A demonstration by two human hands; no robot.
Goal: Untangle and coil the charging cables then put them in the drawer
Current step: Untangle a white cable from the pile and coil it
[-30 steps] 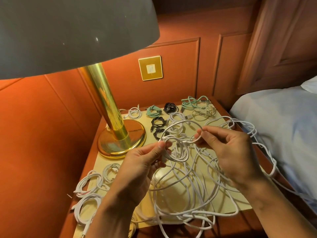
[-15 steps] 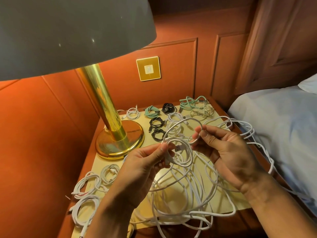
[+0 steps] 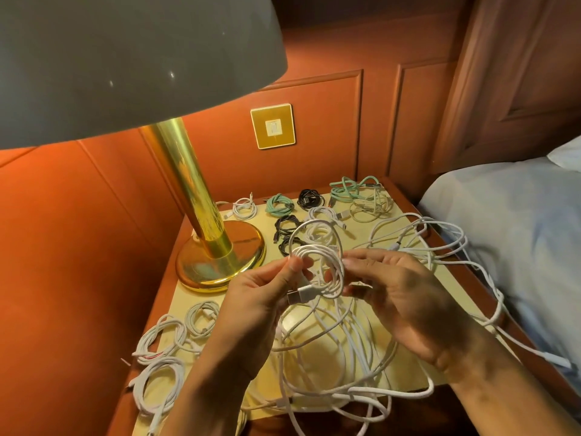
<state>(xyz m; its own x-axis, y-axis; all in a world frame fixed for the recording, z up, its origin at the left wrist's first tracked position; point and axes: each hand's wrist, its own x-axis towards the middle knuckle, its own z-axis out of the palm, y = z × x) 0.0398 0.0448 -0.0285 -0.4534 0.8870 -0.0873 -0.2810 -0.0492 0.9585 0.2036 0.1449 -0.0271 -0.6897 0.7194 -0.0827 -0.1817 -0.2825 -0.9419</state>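
Note:
Above the nightstand [image 3: 405, 202], my left hand [image 3: 261, 303] pinches a small coil of white cable [image 3: 317, 256] between thumb and fingers, its USB plug [image 3: 300, 294] sticking out below. My right hand [image 3: 402, 297] holds the same coil's right side, fingertips curled on the strands. Under both hands lies a loose tangle of white cables [image 3: 339, 366] that trails off the right edge toward the bed. Coiled white cables [image 3: 163, 338] lie at the front left. Green [image 3: 278, 203] and black [image 3: 311, 198] coils sit at the back. No drawer is in view.
A brass lamp [image 3: 217, 247] with a large grey shade [image 3: 125, 58] stands at the back left of the nightstand. A gold wall switch [image 3: 273, 126] is on the wood panelling behind. A bed with a pale sheet [image 3: 518, 234] borders the right side.
The open loop has been wound tighter into the coil. My right hand moved left and closer to my left hand, and the plug now hangs below the coil.

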